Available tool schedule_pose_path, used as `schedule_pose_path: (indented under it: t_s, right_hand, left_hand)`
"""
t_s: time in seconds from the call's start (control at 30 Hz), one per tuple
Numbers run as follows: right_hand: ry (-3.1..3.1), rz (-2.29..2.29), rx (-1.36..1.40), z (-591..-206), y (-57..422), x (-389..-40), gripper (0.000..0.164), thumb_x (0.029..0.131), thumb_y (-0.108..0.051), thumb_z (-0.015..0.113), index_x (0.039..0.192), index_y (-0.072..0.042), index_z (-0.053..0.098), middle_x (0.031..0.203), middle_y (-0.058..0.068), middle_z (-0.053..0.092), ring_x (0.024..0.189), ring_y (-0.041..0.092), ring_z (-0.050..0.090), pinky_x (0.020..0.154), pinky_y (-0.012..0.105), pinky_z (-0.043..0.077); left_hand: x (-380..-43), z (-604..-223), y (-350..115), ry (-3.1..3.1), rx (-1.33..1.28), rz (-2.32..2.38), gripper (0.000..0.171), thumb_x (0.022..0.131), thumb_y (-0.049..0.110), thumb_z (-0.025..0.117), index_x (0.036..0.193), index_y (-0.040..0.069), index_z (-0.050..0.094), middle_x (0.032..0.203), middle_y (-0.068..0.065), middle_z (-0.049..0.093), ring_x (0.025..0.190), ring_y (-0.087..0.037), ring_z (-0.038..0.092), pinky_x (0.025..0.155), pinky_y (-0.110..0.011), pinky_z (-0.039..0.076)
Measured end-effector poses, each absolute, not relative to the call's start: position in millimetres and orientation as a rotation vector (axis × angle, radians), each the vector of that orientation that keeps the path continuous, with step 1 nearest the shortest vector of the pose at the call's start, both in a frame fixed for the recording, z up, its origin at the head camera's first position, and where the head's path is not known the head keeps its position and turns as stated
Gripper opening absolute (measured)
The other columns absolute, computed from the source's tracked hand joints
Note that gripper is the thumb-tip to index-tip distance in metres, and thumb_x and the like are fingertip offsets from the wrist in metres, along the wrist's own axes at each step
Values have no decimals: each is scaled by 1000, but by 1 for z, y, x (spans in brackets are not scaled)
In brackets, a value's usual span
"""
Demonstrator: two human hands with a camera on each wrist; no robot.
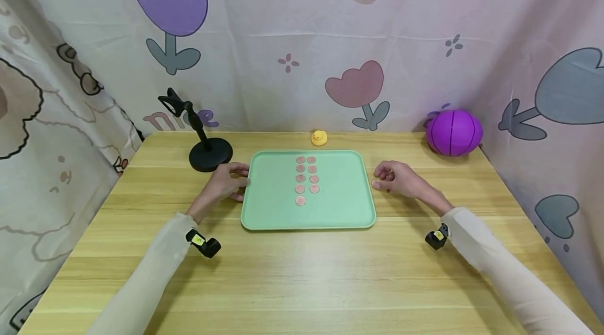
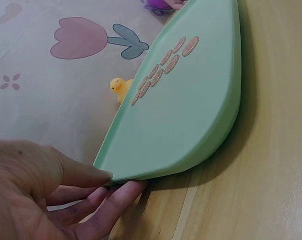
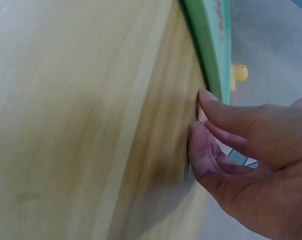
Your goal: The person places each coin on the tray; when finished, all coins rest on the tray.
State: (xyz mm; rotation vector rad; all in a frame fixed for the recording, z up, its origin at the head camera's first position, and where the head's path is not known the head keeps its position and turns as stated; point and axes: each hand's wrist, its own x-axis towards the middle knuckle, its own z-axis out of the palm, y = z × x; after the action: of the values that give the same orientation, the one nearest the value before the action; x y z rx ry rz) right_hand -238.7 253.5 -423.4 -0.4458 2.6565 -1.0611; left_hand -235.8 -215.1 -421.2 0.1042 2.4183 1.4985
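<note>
Several copper coins (image 1: pixel 300 178) lie in two columns on a pale green tray (image 1: pixel 340 214); the left column reaches nearer to me than the right. At the tray's left edge, my left hand (image 1: pixel 226 182) pinches the rim, its thumb on top and fingertips below, as the left wrist view shows. My right hand (image 1: pixel 398 179) is just off the tray's right edge, low over the wood. Between its thumb and forefinger it pinches a thin copper coin (image 3: pixel 198 111), seen edge-on and mostly covered by the fingertips in the right wrist view.
A small yellow rubber duck (image 1: pixel 319 138) sits behind the tray. A black stand with a round base (image 1: pixel 211 154) is behind my left hand. At the back right corner rests a purple ball (image 1: pixel 454 132). Patterned cloth hangs behind the wooden table (image 1: pixel 302 282).
</note>
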Motion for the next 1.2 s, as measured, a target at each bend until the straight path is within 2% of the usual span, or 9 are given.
schedule_pose_path:
  t_s: [0.13, 0.33, 0.5, 0.6, 0.73, 0.87, 1.2]
  right_hand:
    - [2690, -1033, -441, -425, 253, -239, 16, 98, -7, 74, 100, 5, 64, 90, 14, 66, 70, 17, 60, 57, 27, 58]
    - [2743, -1067, -402, -414, 249, -235, 11, 97, -1, 73, 94, 5, 64, 82, 15, 67, 64, 20, 63, 54, 25, 57]
    - [2600, -1344, -416, -404, 219, -223, 12, 97, -2, 72, 100, 9, 69, 91, 25, 72, 73, 28, 72, 68, 37, 66]
    - [2452, -1412, -434, -406, 190, -218, 12, 98, -1, 71, 102, 10, 70, 94, 26, 74, 76, 26, 74, 74, 40, 67]
    - [2383, -1379, -419, -415, 161, -213, 10, 98, -1, 70, 99, 9, 71, 84, 18, 75, 68, 18, 72, 67, 35, 66]
    - [2385, -1356, -374, -423, 149, -209, 10, 98, -2, 72, 96, 7, 71, 74, 13, 72, 60, 16, 69, 60, 32, 64]
    - [2461, -1226, -328, -423, 134, -208, 15, 100, -5, 70, 86, 1, 69, 71, 10, 71, 55, 16, 65, 56, 30, 62]
  left_hand:
    - [-236, -421, -214, 2414, 95, 1503, 48, 104, 3, 60, 149, -10, 47, 138, -32, 52, 93, -25, 68, 66, -30, 66]
    - [-237, -422, -207, 2417, 46, 1489, 47, 104, 2, 60, 148, -9, 49, 137, -30, 52, 87, -21, 67, 65, -31, 66]
    - [-238, -423, -203, 2428, 31, 1490, 45, 103, 0, 60, 147, -8, 51, 136, -29, 52, 80, -19, 67, 64, -31, 66]
    - [-238, -424, -203, 2429, 37, 1498, 45, 103, -1, 59, 146, -9, 51, 136, -30, 52, 81, -19, 67, 64, -31, 66]
    - [-241, -425, -198, 2417, 23, 1511, 45, 102, 0, 60, 146, -7, 53, 136, -29, 54, 85, -21, 67, 64, -31, 66]
    - [-243, -425, -192, 2404, 8, 1524, 45, 102, 0, 61, 146, -7, 54, 134, -28, 56, 86, -21, 67, 63, -30, 66]
    - [-243, -425, -187, 2399, 2, 1524, 45, 103, 2, 62, 146, -5, 54, 131, -26, 57, 85, -20, 67, 65, -30, 66]
